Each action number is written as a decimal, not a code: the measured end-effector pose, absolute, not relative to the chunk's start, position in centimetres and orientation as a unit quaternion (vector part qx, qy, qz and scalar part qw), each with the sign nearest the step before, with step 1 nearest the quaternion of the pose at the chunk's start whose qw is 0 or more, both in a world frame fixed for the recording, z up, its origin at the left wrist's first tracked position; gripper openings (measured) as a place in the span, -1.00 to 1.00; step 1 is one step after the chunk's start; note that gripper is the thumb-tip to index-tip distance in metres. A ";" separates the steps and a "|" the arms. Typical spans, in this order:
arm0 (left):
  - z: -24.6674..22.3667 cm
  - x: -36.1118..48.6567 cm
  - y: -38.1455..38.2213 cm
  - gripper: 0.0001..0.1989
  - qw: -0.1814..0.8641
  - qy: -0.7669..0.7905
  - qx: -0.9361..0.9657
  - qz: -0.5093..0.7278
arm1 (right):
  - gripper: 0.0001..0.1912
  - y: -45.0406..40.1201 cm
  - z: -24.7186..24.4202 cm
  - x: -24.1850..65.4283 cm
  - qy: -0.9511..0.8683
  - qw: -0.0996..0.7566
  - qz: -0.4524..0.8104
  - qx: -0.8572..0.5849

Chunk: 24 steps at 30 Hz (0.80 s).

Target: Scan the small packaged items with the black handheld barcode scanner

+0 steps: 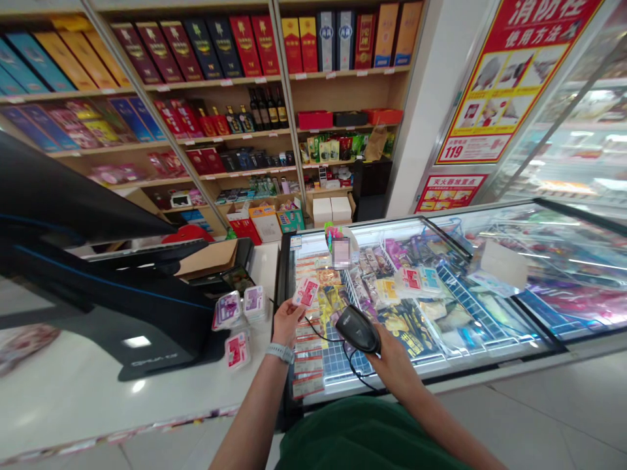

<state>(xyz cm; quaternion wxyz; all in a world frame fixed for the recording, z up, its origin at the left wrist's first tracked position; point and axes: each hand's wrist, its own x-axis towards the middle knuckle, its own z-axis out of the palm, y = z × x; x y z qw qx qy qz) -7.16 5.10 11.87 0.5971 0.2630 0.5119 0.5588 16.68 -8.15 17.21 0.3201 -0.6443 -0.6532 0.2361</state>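
My left hand (288, 324), with a watch at the wrist, pinches a small plastic pack with a red-and-white label (306, 292) over the freezer's near left part. My right hand (392, 363) grips a black barcode scanner (358, 328), its head pointing up and left toward the pack. The scanner's black cable (356, 375) loops below it. Left of my left hand, on the white counter, sit purple-labelled packs (228, 309), more purple-labelled packs (255, 301) and a red-labelled pack (237, 350). Further right, red-labelled (411, 279) and blue-labelled packs (431, 279) rest on the freezer glass.
The glass-topped chest freezer (343, 388) stretches right, holding bagged food in wire baskets. An open white box (500, 266) stands on it. A large black checkout terminal (161, 326) occupies the counter (122, 411) at left. Shelves of boxed goods (225, 81) line the back wall.
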 end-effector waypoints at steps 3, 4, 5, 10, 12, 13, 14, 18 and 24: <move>11.1 -6.4 5.2 -0.66 0.610 0.515 0.252 0.547 | -0.64 -8.3 16.7 17.0 -0.653 0.316 0.225 -0.650; 10.9 -6.1 5.2 -0.64 0.614 0.518 0.247 0.543 | -0.65 -8.4 16.6 17.1 -0.652 0.313 0.224 -0.653; 10.7 -5.7 5.3 -0.62 0.618 0.520 0.241 0.538 | -0.66 -8.4 16.5 17.2 -0.650 0.310 0.225 -0.656; 9.8 -3.4 5.3 -0.48 0.647 0.524 0.233 0.503 | -0.60 -8.7 16.2 17.5 -0.624 0.313 0.240 -0.674; 9.4 -2.1 5.3 -0.48 0.660 0.525 0.236 0.484 | -0.57 -8.9 16.1 17.7 -0.616 0.319 0.239 -0.679; 9.2 -1.5 5.3 -0.49 0.666 0.524 0.237 0.475 | -0.56 -9.0 16.0 17.8 -0.615 0.323 0.236 -0.680; 9.0 -0.8 5.3 -0.49 0.672 0.522 0.238 0.467 | -0.56 -9.1 15.9 17.9 -0.613 0.329 0.231 -0.680; 8.4 2.2 5.6 -0.56 0.705 0.508 0.239 0.432 | -0.56 -9.6 15.7 18.5 -0.603 0.353 0.210 -0.684; 7.3 7.0 6.7 -0.75 0.743 0.503 0.222 0.382 | -0.58 -10.4 16.5 19.3 -0.582 0.373 0.203 -0.693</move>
